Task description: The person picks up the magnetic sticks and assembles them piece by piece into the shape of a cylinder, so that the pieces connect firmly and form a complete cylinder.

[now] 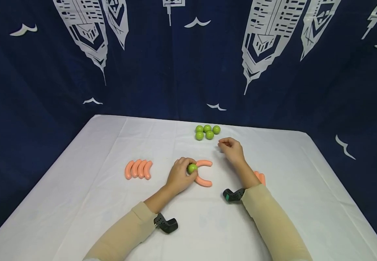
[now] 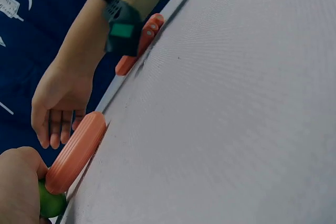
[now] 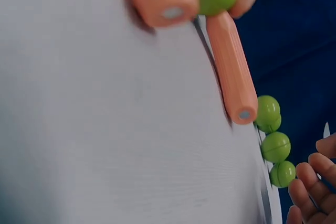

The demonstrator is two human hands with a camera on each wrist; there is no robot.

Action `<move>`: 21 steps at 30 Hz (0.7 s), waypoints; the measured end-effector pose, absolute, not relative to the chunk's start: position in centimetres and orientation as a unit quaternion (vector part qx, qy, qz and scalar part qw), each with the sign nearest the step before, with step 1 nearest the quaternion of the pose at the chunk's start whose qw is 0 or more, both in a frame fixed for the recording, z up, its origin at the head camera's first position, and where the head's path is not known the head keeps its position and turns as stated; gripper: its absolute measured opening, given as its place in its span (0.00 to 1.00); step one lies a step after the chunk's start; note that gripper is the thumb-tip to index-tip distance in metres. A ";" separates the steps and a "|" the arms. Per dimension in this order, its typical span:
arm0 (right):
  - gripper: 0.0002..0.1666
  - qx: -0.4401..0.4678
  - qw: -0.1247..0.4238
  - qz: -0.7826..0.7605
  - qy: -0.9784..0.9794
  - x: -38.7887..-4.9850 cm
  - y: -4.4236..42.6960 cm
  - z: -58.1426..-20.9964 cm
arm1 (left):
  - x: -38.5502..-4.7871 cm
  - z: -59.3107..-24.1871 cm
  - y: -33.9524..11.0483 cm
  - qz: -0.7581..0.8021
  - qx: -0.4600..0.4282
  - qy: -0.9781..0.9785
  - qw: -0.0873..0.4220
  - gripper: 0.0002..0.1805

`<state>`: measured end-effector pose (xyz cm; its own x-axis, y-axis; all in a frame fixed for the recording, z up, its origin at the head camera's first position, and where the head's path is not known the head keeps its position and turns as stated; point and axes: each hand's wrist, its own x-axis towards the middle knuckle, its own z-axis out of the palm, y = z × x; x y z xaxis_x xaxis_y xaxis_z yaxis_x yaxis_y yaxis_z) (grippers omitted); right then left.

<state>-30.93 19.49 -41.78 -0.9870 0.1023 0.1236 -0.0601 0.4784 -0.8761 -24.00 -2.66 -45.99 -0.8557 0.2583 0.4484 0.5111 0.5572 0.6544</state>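
Observation:
My left hand (image 1: 179, 175) holds a small green ball (image 1: 192, 168) between thumb and fingers. Two curved salmon-pink magnetic rods meet the ball: an upper rod (image 1: 204, 163) and a lower rod (image 1: 204, 182), both curving off to the right. In the right wrist view a pale magnet disc shows on the end of one rod (image 3: 232, 72). My right hand (image 1: 233, 149) hovers to the right of these pieces with loosely bent fingers and nothing in them. Just beyond it, several more green balls (image 1: 209, 135) lie grouped toward the far table edge.
Several curved pink rods (image 1: 141, 169) lie side by side on the left. More pink rods (image 1: 261, 177) lie partly hidden behind my right forearm. A white cloth (image 1: 77, 203) covers the table, and a dark blue patterned curtain (image 1: 175, 72) hangs behind it.

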 end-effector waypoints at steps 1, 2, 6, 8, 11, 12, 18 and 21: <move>0.15 -0.018 0.076 0.511 -0.856 -31.3 19.6 -41.7 | -24.0 -46.0 -2.7 -0.415 -0.221 -0.870 0.151 0.12; 0.15 -0.024 0.074 0.511 -0.856 -31.7 19.7 -41.6 | -24.0 -46.1 -2.6 -0.415 -0.220 -0.870 0.151 0.12; 0.16 -0.047 0.060 0.509 -0.858 -33.2 20.0 -41.4 | -24.1 -46.2 -2.6 -0.413 -0.219 -0.871 0.150 0.13; 0.17 -0.057 0.056 0.505 -0.860 -33.8 20.0 -41.4 | -24.1 -46.2 -2.6 -0.413 -0.220 -0.871 0.151 0.12; 0.18 -0.068 0.055 0.498 -0.863 -34.6 20.2 -41.4 | -24.1 -46.2 -2.6 -0.411 -0.220 -0.872 0.150 0.13; 0.18 -0.071 0.055 0.496 -0.864 -34.8 20.2 -41.4 | -24.1 -46.2 -2.6 -0.410 -0.219 -0.873 0.150 0.13; 0.20 -0.090 0.045 0.491 -0.865 -35.9 20.3 -41.4 | -24.1 -46.2 -2.5 -0.411 -0.217 -0.873 0.148 0.12; 0.23 -0.095 0.034 0.489 -0.866 -36.3 20.2 -41.3 | -24.1 -46.1 -2.5 -0.413 -0.213 -0.874 0.144 0.12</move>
<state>-36.27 20.22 -41.34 -0.9797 0.1976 -0.0345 0.1316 0.5035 -0.8539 -24.06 -2.48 -46.12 -0.8678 0.2533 0.4276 0.4911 0.5686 0.6599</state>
